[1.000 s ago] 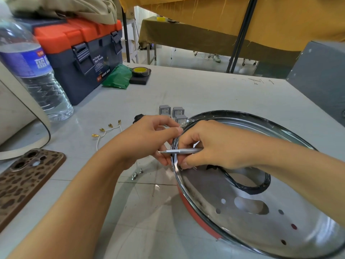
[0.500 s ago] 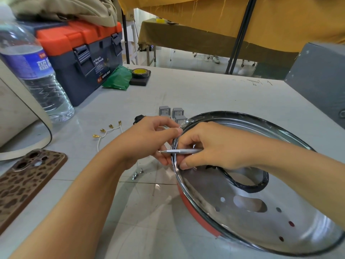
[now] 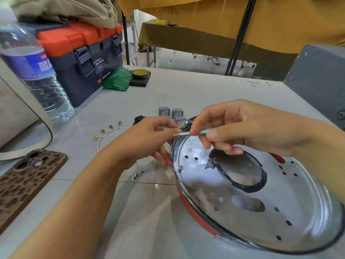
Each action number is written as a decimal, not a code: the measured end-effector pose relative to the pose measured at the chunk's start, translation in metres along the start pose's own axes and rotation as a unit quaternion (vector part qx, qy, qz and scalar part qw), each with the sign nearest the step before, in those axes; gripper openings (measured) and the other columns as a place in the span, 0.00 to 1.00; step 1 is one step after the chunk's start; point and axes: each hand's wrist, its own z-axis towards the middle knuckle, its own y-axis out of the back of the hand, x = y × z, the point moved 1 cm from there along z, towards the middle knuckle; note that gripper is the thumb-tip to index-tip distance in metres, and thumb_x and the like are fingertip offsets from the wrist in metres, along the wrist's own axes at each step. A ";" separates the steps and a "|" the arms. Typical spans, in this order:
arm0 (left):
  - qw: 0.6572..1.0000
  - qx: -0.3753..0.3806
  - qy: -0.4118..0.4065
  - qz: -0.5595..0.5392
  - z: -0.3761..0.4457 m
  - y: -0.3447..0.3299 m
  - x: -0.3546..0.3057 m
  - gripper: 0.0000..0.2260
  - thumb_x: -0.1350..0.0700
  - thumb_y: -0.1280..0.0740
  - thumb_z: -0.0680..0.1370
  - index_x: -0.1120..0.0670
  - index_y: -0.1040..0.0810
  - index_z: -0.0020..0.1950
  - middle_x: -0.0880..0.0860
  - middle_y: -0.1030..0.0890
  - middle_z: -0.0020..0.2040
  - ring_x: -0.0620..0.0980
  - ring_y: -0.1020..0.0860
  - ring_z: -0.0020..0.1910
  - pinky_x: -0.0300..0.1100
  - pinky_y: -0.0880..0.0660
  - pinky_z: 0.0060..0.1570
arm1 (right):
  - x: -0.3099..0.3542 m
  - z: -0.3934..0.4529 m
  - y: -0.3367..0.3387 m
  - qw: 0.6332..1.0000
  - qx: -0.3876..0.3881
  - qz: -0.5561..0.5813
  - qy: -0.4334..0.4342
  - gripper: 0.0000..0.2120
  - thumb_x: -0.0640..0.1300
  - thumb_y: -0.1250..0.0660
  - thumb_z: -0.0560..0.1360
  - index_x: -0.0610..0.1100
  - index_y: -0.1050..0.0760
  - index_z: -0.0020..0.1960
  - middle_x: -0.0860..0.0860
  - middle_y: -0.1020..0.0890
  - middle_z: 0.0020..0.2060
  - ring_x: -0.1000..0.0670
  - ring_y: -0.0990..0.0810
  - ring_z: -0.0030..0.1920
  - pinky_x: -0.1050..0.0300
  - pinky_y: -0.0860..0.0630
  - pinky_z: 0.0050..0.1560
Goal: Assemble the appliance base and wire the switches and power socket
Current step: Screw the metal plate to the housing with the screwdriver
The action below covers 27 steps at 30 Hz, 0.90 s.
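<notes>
Appliance base [image 3: 242, 212] lies tilted on the table [image 3: 205, 90], one screw [image 3: 180, 167] seated near its rim. Right hand [image 3: 242, 128] pinches a thin screwdriver [image 3: 188, 133]; left hand [image 3: 149, 139] pinches at its tip. Early stage, I'd say — switches [image 3: 171, 114], wires [image 3: 106, 133], loose screws [image 3: 136, 173] untouched beside the base.

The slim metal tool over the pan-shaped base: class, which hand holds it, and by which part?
The right hand pinches the slim metal tool along its shaft, tip pointing left. The left hand grips the base's rim, fingertips meeting the tool's tip.
</notes>
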 end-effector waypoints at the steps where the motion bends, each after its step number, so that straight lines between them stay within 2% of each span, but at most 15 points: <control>1: 1.000 0.002 -0.001 0.000 0.000 0.000 0.000 0.07 0.56 0.35 0.78 0.56 0.22 0.53 0.58 0.20 0.44 0.49 0.24 0.23 0.38 0.24 0.25 | -0.001 -0.001 0.000 0.999 0.004 0.039 0.008 0.08 0.37 0.33 0.72 0.42 0.19 0.49 0.44 0.22 0.36 0.53 0.29 0.29 0.64 0.29 0.28; 4: 1.000 0.005 -0.006 0.001 0.000 0.000 0.000 0.08 0.57 0.36 0.78 0.56 0.22 0.55 0.57 0.21 0.44 0.49 0.24 0.24 0.39 0.23 0.26 | -0.001 -0.002 0.000 0.994 0.012 0.103 0.031 0.11 0.40 0.32 0.68 0.43 0.18 0.49 0.45 0.22 0.36 0.52 0.26 0.30 0.62 0.25 0.32; 8: 1.000 0.008 -0.006 0.000 0.000 0.000 0.000 0.08 0.56 0.36 0.78 0.56 0.22 0.56 0.58 0.20 0.44 0.49 0.24 0.24 0.38 0.23 0.25 | 0.000 -0.002 0.000 0.992 0.018 0.115 0.048 0.13 0.41 0.32 0.68 0.40 0.19 0.51 0.45 0.22 0.36 0.52 0.24 0.33 0.60 0.23 0.37; 10: 1.000 0.011 -0.004 -0.001 0.000 0.000 0.000 0.08 0.55 0.35 0.78 0.56 0.22 0.55 0.59 0.19 0.44 0.50 0.23 0.24 0.38 0.24 0.25 | 0.000 0.002 -0.002 0.995 -0.027 0.081 0.051 0.08 0.42 0.32 0.71 0.40 0.18 0.47 0.46 0.22 0.32 0.52 0.24 0.31 0.60 0.23 0.36; 13: 1.000 0.013 -0.003 0.000 0.000 0.001 0.000 0.08 0.55 0.35 0.78 0.56 0.22 0.54 0.60 0.19 0.45 0.50 0.23 0.24 0.38 0.24 0.25 | -0.002 0.007 -0.009 0.996 -0.081 -0.003 0.035 0.11 0.46 0.35 0.73 0.40 0.18 0.46 0.46 0.22 0.29 0.52 0.25 0.28 0.60 0.22 0.35; 16: 1.000 0.010 -0.005 -0.002 0.001 0.000 0.001 0.07 0.55 0.35 0.78 0.56 0.22 0.52 0.57 0.19 0.41 0.50 0.23 0.23 0.37 0.25 0.24 | -0.003 0.010 -0.018 0.995 -0.075 -0.065 0.017 0.11 0.43 0.37 0.77 0.39 0.18 0.46 0.45 0.19 0.29 0.49 0.21 0.28 0.61 0.23 0.36; 19: 1.000 0.009 -0.005 -0.004 0.001 0.000 0.002 0.06 0.55 0.35 0.78 0.56 0.23 0.52 0.57 0.19 0.41 0.50 0.23 0.23 0.37 0.26 0.23 | -0.003 0.013 -0.023 0.992 -0.068 -0.110 -0.003 0.12 0.44 0.38 0.78 0.41 0.18 0.45 0.44 0.17 0.31 0.49 0.18 0.30 0.63 0.22 0.37; 27: 1.000 0.014 -0.004 -0.003 0.000 0.000 0.000 0.06 0.56 0.36 0.78 0.56 0.23 0.52 0.60 0.18 0.43 0.50 0.23 0.23 0.37 0.25 0.24 | -0.003 0.012 -0.026 0.990 -0.064 -0.124 -0.014 0.12 0.44 0.38 0.78 0.39 0.19 0.45 0.43 0.17 0.31 0.49 0.18 0.30 0.61 0.21 0.39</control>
